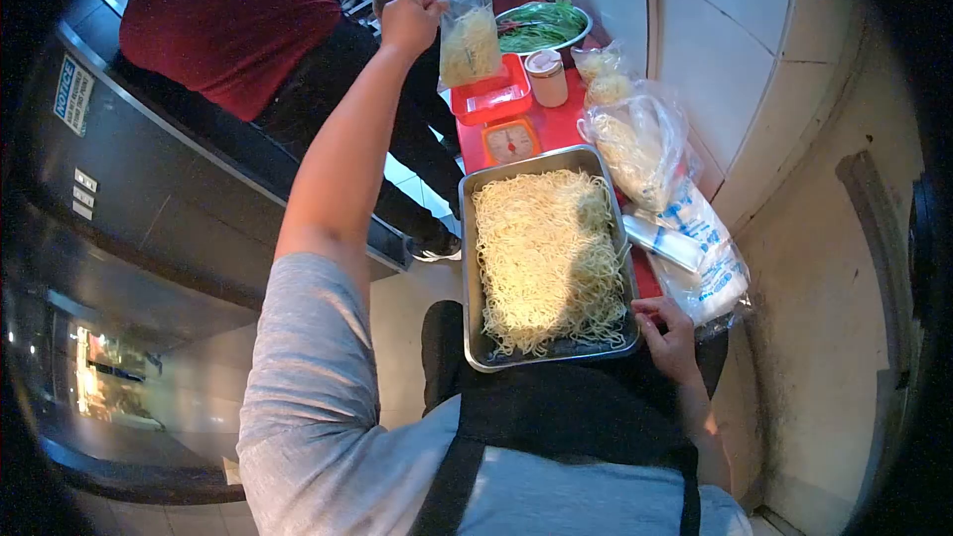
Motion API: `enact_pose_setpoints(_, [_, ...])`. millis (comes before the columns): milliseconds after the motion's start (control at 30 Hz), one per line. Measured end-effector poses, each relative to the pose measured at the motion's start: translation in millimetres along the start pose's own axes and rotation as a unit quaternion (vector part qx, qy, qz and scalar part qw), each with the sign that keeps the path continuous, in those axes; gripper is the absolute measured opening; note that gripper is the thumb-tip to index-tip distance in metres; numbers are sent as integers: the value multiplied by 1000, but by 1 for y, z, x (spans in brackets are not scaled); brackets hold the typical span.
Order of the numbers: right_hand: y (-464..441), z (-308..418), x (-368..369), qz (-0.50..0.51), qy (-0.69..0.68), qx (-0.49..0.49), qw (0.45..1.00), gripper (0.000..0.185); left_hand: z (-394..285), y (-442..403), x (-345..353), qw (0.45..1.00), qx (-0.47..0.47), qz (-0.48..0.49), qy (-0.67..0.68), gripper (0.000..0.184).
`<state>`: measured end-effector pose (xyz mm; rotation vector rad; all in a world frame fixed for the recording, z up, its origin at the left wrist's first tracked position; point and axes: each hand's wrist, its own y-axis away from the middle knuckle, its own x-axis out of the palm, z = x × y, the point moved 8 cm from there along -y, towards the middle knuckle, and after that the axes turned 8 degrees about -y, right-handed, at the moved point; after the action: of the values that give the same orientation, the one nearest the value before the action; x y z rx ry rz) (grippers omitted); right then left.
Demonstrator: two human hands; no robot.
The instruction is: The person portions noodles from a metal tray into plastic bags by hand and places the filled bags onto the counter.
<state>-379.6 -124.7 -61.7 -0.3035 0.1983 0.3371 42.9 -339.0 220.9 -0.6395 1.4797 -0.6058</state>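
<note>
My left hand [412,22] is raised at the top, its fingers pinching the upper edge of a clear plastic bag [471,48] with pale noodles in it. The bag hangs beside the red tray [493,94] of an orange kitchen scale [510,141]. Nearer to me, a metal pan [475,342] holds a broad layer of noodles [546,253]. My right hand [667,335] is at the pan's lower right edge, fingers curled close together; whether they grip the rim or something small cannot be made out.
Beyond the scale are a lidded jar [547,77] and a bowl of greens [541,25]. Bagged noodles [635,144] and a plastic pack [703,256] lie along the right wall. A person in a red shirt [233,20] stands at upper left.
</note>
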Motion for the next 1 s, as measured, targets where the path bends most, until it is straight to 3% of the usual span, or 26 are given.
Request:
enact_pose_setpoints(133, [3,-2,-1,-3,-2,43,999,17,-2,26,36,997,-38,59,-34,28])
enact_pose_setpoints(200, [4,-4,0,-8,0,17,1000,18,2,48,47,995,-57,74,-23,29])
enact_pose_setpoints(367, [10,-2,8,13,-10,36,999,17,-7,95,26,993,-69,91,-7,31])
enact_pose_setpoints(433, [13,-1,12,28,12,27,999,17,-17,112,3,999,10,43,3,28])
enact_pose_setpoints(600, [17,5,19,34,31,10,999,16,-24,138,-51,997,18,-21,73,24])
enact_pose_setpoints(967, [18,19,23,42,54,-14,998,14,-8,140,-74,997,-3,-30,72,18])
enact_pose_setpoints(1000, [18,19,23,44,53,-15,998,14,-9,138,-74,997,5,-27,73,24])
